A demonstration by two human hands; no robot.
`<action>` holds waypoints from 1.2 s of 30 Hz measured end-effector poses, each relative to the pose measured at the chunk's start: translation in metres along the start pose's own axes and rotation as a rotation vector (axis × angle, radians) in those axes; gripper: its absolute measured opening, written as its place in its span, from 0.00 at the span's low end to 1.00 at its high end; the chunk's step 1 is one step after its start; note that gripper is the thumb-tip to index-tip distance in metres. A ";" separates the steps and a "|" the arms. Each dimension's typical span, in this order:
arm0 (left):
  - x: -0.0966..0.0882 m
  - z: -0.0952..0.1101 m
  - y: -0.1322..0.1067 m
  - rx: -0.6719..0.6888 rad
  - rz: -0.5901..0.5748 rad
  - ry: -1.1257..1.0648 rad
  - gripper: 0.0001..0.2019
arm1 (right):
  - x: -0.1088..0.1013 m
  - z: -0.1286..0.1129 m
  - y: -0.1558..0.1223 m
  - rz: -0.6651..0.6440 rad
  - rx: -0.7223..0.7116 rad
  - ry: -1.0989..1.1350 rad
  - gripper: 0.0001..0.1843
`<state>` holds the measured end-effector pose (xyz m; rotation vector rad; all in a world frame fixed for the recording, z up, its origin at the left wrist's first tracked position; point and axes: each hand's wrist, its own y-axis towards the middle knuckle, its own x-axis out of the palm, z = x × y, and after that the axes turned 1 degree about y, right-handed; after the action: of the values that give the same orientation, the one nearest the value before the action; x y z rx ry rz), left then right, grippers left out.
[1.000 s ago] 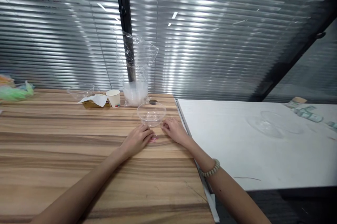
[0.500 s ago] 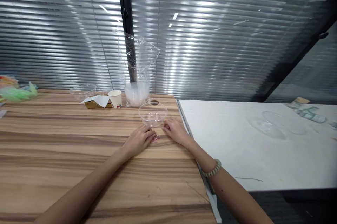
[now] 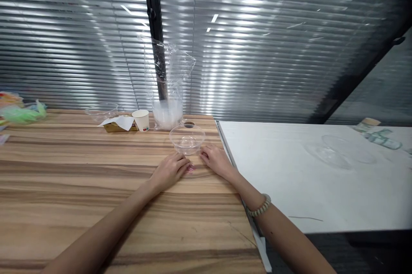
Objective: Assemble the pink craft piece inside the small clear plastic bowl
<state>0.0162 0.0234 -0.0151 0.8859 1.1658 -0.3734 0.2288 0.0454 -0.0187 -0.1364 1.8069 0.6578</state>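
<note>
A clear plastic bowl [image 3: 187,139] stands upright on the wooden table [image 3: 80,188], just beyond both hands. My left hand [image 3: 170,171] rests palm down on the wood in front of the bowl, fingers together and lightly bent, holding nothing that I can see. My right hand [image 3: 216,159] lies beside the bowl's right side near the table's right edge, fingers loosely bent on the surface and holding nothing. A bead bracelet [image 3: 259,207] is on the right wrist.
Behind the bowl stands a stack of clear bowls in a plastic bag [image 3: 166,113], then a paper cup [image 3: 141,120], a brown box with white paper [image 3: 117,124] and another clear bowl [image 3: 101,112]. A white table [image 3: 289,188] adjoins on the right, bearing clear lids [image 3: 341,154].
</note>
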 end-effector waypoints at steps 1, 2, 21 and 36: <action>0.000 0.000 0.000 0.000 0.002 -0.002 0.10 | 0.000 0.000 0.000 -0.004 0.003 -0.006 0.06; 0.000 0.000 0.000 0.000 0.005 -0.001 0.10 | -0.001 0.000 0.000 -0.008 0.005 -0.009 0.06; -0.001 0.001 0.001 -0.010 -0.003 0.014 0.11 | -0.003 -0.002 -0.001 -0.030 0.023 -0.030 0.06; 0.000 0.001 0.000 -0.016 0.014 -0.003 0.12 | -0.004 -0.003 -0.001 -0.039 0.054 0.008 0.06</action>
<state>0.0174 0.0227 -0.0149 0.8785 1.1580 -0.3538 0.2281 0.0419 -0.0151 -0.1381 1.8233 0.5809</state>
